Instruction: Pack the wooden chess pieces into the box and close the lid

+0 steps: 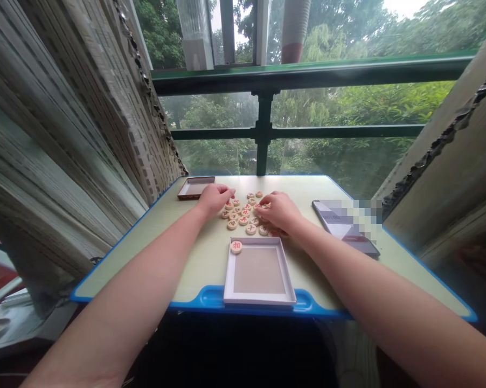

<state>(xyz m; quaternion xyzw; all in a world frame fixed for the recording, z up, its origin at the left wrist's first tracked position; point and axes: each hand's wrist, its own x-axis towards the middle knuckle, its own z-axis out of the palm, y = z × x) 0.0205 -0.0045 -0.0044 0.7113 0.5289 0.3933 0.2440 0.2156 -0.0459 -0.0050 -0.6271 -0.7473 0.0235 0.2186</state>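
Note:
Round wooden Chinese chess pieces (243, 220) with red or dark characters lie in a loose cluster mid-table. My left hand (215, 199) is over the cluster's left edge, fingers pinched together; anything between the fingertips is hidden. On the right side of the cluster, my right hand (281, 209) curls its fingers down onto a Chinese chess piece (256, 206), and more pieces are partly covered by this hand. In front of the cluster stands a shallow white box tray (228, 280). One red-marked piece (236, 247) lies face up in its far left corner.
A second shallow box part (196, 186) with brown edges sits at the table's far left. A phone or tablet (340, 226) lies at the right. The pale table (158, 242) has a blue rim. Curtains (89, 108) hang on both sides, and a green railing (263, 129) stands behind.

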